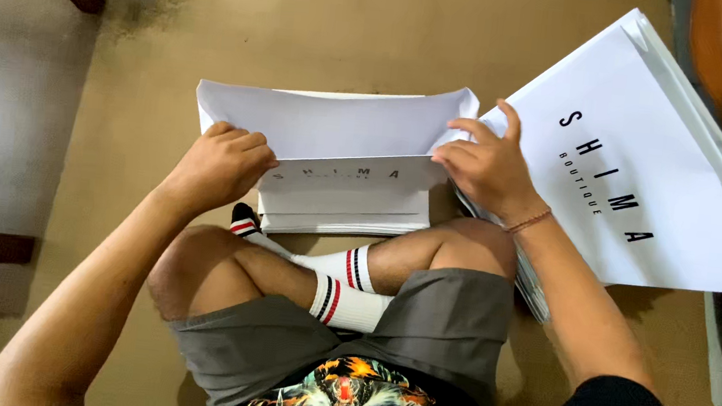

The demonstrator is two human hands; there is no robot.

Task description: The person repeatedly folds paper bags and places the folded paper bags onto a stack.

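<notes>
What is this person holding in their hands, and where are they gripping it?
Both hands hold one white paper sheet, folded over the small stack on the floor. The left hand grips its left edge; the right hand pinches its right edge.

Two bare hands show, the left hand (pixel 222 163) and the right hand (pixel 488 164). One white paper sheet (pixel 333 125) is folded between them. Two stacks of white printed paper lie on the floor: a small stack (pixel 337 218) and a large stack (pixel 647 169). Two white striped socks (pixel 344 285) show.
</notes>
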